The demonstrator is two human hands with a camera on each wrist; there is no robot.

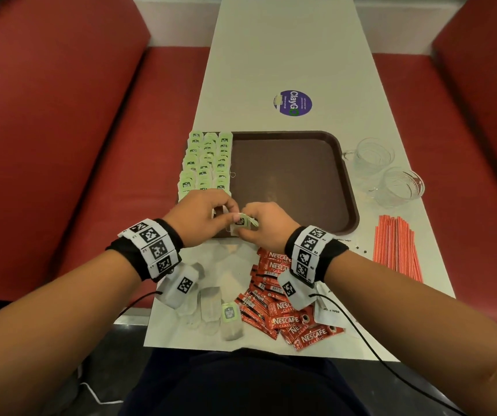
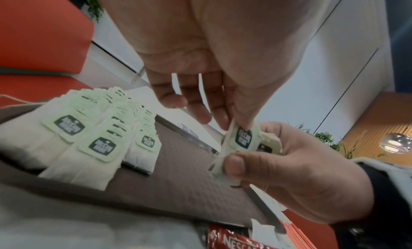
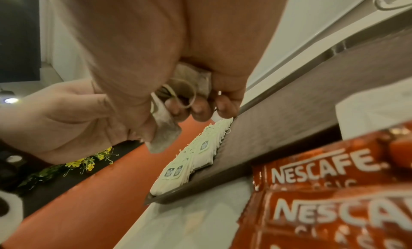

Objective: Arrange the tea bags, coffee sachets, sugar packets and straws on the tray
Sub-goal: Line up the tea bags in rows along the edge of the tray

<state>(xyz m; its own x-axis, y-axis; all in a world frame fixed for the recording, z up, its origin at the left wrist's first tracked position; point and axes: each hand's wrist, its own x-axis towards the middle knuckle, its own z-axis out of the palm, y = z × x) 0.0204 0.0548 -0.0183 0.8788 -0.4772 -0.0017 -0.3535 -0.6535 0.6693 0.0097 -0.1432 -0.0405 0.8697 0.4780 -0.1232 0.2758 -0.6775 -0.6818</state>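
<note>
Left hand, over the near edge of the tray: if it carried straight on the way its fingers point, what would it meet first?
Probably the right hand. The left hand points rightward across the tray's near edge, and both hands already pinch the same tea bag, so nothing else lies between them. Depth is uncertain.

Matt textured plastic tray [image 1: 289, 175], glossy foil sachets [image 1: 286, 321], clear glass cups [image 1: 373, 156]

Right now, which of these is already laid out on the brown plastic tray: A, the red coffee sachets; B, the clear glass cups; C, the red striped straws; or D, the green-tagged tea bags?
D: rows of green-tagged tea bags fill the left side of the brown plastic tray, while the red coffee sachets, red striped straws and clear glass cups all lie on the white table off the tray.
</note>
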